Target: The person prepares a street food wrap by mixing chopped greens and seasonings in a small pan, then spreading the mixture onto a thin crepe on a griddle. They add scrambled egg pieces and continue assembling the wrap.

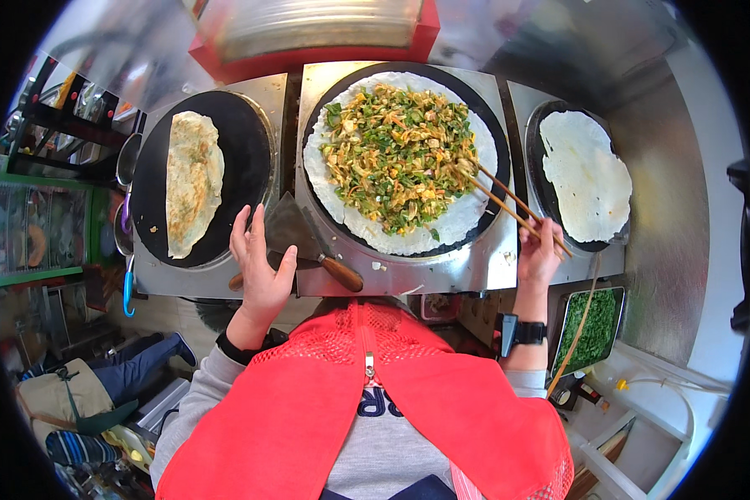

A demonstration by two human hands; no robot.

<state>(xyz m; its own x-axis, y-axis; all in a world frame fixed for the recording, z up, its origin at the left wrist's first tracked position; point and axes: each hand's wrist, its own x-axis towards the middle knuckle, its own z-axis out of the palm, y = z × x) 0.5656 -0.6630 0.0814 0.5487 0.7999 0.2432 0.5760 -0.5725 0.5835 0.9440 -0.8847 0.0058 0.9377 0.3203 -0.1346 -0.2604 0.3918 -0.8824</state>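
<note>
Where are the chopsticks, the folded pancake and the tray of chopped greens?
chopsticks (pixel 508 200): head view, middle of the two sticks.
folded pancake (pixel 193 182): head view, centre of its browned top.
tray of chopped greens (pixel 593 327): head view, on the greens at its middle.

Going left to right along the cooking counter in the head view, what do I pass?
Folded flatbread on the left griddle → left hand → scraper → big crepe piled with chopped filling → chopsticks → right hand → plain crepe on the right griddle.
</note>
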